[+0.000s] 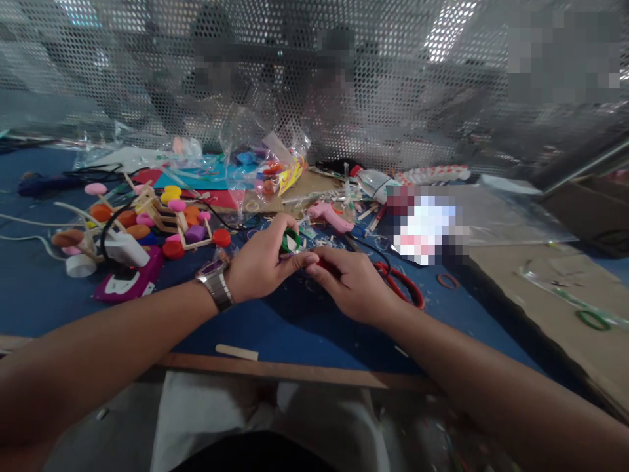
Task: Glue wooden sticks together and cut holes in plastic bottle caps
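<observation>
My left hand (265, 259), with a metal watch on its wrist, is closed around a small green ring-shaped piece (290, 241), whitish inside, that looks like a bottle cap. Right beside it, the fingertips of my right hand (351, 278) meet my left thumb. My right hand is closed on a slim red thing (330, 265), mostly hidden by the fingers, so its kind does not show. Both hands are held above the blue table. A pink glue gun (331, 216) lies just beyond them, and red-handled pliers or scissors (405, 285) lie beside my right hand.
On the left stand stick models with colourful discs (171, 210) and a purple device (130, 278). A phone (425, 229), a bottle (376, 185) and cardboard (555, 295) are to the right. A wooden stick (236, 353) lies near the front edge. Perforated metal sheeting (295, 72) rises behind.
</observation>
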### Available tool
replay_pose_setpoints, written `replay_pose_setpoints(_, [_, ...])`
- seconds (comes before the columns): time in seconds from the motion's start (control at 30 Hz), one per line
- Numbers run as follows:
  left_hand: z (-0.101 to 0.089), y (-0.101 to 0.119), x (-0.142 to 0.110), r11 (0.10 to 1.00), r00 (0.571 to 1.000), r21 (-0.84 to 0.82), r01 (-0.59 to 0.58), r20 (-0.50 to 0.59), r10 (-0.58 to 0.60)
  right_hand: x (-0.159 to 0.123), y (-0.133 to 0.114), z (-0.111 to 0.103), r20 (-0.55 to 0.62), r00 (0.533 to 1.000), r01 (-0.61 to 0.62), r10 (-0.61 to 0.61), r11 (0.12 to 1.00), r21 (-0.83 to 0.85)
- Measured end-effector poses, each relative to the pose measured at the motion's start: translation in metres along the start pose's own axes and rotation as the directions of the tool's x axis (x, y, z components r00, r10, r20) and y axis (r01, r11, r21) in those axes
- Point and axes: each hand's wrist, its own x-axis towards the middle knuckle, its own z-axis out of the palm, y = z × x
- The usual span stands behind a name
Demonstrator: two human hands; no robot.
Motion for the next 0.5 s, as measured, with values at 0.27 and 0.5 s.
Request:
replay_pose_setpoints(0.27, [-0.0020,0.0018,0.0020,1.000,0.999,-0.007,0.001,0.037,-0.001,-0.0003,-0.0003,-0.0008,0.013,1.000,-0.010,0.010,1.000,-0.007])
replay_pose_setpoints(0.5, [-0.0041,0.0021,0.0031,1.000,0.999,-0.029,-0.008,0.049,0.010,-0.0012,-0.0001,-0.0006,0.027,1.000,0.006,-0.006,1.000,-0.006])
